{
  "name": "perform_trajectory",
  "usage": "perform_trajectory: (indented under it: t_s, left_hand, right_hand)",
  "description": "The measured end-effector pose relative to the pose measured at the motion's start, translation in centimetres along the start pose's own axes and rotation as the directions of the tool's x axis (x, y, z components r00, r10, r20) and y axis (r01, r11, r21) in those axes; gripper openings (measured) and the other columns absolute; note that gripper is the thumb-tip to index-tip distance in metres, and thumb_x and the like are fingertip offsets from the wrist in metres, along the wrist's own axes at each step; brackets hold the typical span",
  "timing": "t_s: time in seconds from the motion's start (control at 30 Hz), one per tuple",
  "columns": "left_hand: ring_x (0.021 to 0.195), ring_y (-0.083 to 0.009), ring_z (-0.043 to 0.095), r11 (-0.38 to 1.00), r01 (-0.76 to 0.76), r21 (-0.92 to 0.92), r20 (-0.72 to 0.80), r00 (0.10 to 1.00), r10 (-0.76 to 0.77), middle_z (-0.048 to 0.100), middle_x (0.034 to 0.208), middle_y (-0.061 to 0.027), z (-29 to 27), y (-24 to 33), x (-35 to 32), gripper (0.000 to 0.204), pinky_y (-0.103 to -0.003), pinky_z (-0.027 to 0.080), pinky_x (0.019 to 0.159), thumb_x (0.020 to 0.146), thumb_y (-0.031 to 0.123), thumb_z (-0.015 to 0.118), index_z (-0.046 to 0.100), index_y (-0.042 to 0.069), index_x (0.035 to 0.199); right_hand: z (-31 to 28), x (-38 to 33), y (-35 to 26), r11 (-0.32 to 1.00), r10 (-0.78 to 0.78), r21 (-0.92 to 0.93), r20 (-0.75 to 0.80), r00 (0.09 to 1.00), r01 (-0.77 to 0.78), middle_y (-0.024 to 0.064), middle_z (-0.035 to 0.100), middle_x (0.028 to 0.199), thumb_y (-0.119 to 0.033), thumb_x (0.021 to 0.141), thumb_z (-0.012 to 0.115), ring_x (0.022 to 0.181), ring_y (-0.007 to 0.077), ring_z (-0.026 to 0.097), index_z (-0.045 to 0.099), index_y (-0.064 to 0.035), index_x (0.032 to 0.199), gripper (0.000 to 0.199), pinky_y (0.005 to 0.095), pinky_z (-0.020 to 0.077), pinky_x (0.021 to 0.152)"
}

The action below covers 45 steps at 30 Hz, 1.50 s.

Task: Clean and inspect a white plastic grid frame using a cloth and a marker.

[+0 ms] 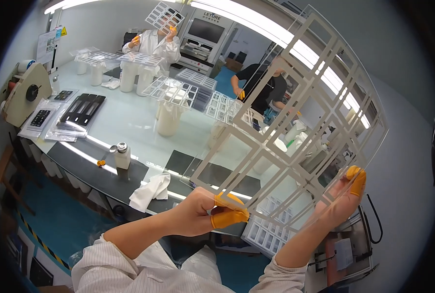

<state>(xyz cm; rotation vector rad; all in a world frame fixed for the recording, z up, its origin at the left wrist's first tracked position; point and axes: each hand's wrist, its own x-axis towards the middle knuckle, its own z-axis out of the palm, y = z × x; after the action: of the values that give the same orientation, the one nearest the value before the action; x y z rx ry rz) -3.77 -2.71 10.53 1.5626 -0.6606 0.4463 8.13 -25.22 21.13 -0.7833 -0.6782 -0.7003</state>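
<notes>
Clear panel (262, 147) with grey frames, head view, raised beyond the fingers: left hand (195, 212) pinches its lower edge, right hand (335, 202) clamps its right edge. Probably light, thin, slightly flexible, slick, scratch-prone; best gripped at opposite rims. Leftward of left fingers: white cloth (150, 192).

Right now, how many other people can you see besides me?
2: a person in a white coat beyond the table, and a person in black, partly seen through the clear sheet you hold. Others may be hidden.
</notes>
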Motion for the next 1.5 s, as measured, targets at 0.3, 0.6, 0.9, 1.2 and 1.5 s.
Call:
perform_trajectory:
  t_s: [0.3,0.6,0.9,1.2,1.5]
  left_hand:
    - [0.076,-0.0180,0.055,0.998,-0.049,-0.035,0.035,0.998,0.050,0.057,0.081,-0.0061,0.0,0.8,1.0,0.017,-0.022,0.046,0.073,0.072,0.005,0.062,0.060,0.003,0.089]
    - [0.078,-0.0180,0.054,0.996,-0.086,-0.003,0.072,0.994,0.086,0.055,0.084,-0.0063,-0.2,1.2,1.4,0.018,-0.022,0.045,0.073,0.072,0.005,0.062,0.060,0.003,0.090]
    - [0.075,-0.0174,0.057,0.998,-0.047,0.035,0.087,0.995,0.043,0.058,0.083,-0.0069,-0.2,2.1,2.1,0.019,-0.022,0.046,0.072,0.072,0.005,0.062,0.060,0.003,0.091]
    - [0.071,-0.0108,0.056,0.983,-0.178,-0.045,0.026,0.983,0.180,0.060,0.082,-0.0075,-0.2,1.7,2.6,0.019,-0.018,0.045,0.064,0.075,0.002,0.058,0.057,-0.001,0.094]
    - [0.074,-0.0083,0.055,0.983,-0.157,-0.095,0.003,0.987,0.158,0.060,0.083,-0.0069,-0.2,1.4,2.8,0.019,-0.018,0.045,0.067,0.075,0.002,0.058,0.055,-0.002,0.094]
  right_hand:
    - [1.0,0.3,-0.8,0.998,-0.030,-0.052,-0.130,0.991,0.024,0.0062,0.051,0.083,-0.015,0.083,0.048,0.076,0.0135,0.047,0.050,-0.0009,0.093,0.017,0.0232,0.0383,0.078]
    - [0.4,0.9,-0.7,0.997,-0.031,-0.079,-0.140,0.990,0.020,0.0059,0.054,0.088,-0.018,0.084,0.049,0.082,0.0126,0.051,0.051,-0.0009,0.095,0.021,0.0236,0.0394,0.081]
    - [-0.2,1.5,-0.7,0.996,0.021,-0.083,-0.115,0.993,-0.031,0.0062,0.053,0.087,-0.019,0.083,0.050,0.081,0.0136,0.050,0.051,0.0000,0.094,0.022,0.0241,0.0385,0.081]
    - [-1.4,2.1,0.1,0.992,0.112,-0.060,-0.055,0.992,-0.116,0.0060,0.053,0.086,-0.019,0.083,0.050,0.080,0.0139,0.050,0.052,0.0002,0.093,0.022,0.0248,0.0394,0.077]
    - [-1.2,1.9,0.8,0.989,0.121,-0.080,-0.068,0.990,-0.126,0.0048,0.053,0.082,-0.020,0.084,0.049,0.077,0.0135,0.050,0.053,-0.0004,0.092,0.022,0.0245,0.0403,0.074]
